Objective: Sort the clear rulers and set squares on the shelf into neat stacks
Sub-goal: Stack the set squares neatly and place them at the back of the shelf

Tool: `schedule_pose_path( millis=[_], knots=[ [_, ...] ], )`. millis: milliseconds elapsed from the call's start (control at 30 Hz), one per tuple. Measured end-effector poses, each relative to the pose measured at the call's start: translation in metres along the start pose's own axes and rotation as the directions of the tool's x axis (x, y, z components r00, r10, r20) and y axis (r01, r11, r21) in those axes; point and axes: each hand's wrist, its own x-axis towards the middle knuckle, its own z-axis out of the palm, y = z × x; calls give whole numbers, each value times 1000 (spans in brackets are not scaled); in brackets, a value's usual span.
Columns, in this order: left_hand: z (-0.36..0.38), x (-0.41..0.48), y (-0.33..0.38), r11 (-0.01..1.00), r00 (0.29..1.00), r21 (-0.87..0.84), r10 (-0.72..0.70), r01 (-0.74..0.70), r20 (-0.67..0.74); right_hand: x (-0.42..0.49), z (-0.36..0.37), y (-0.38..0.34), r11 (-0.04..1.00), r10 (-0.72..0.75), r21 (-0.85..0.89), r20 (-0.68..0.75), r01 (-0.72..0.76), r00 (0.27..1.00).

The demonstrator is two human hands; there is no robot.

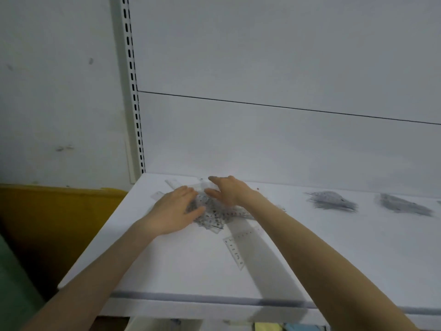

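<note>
Rulers and set squares of clear plastic with dark printed marks lie in a loose pile on the left part of the white shelf, a little in front of its back panel. Both hands are on the pile. The left hand lies flat on its near-left side, with the fingers straight and close together and the thumb stretched along the near edge. The right hand rests on the far side with its fingers spread and loosely straight. Its forefinger points left, and it touches the top pieces without curling round any. One ruler reaches out of the pile toward the shelf's front edge, close by the right forearm. Well apart from the pile, further right on the shelf, sit a grey-looking stack and, right of it, a second stack. A slotted post rises at the shelf's back-left corner. Something yellow stands left of the shelf.
</note>
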Motion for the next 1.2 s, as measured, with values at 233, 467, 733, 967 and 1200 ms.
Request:
schedule_pose_path(
  millis=[233, 467, 733, 967, 1200],
  knots=[
    [3, 5, -5, 993, 997, -101, -61, 55, -53, 13, 11, -8, 997, -44, -63, -120, 37, 992],
    [-7, 2, 5, 998, 1000, -56, 5, -6, -12, 5, 8, -9, 968, -166, -220, -193, 123, 967],
    [-6, -2, 10, 1000, 997, -18, 24, -25, -74, -25, 18, 8, 975, -196, -183, -428, 127, 882],
    [-2, 2, 28, 994, 952, -109, -57, 26, -300, -64, 16, 19, 940, -342, -205, -571, 274, 747],
    [-6, 3, 47, 858, 960, -508, -78, -73, -270, -96, 5, 29, 915, -350, -76, -640, 397, 684]
  ],
)
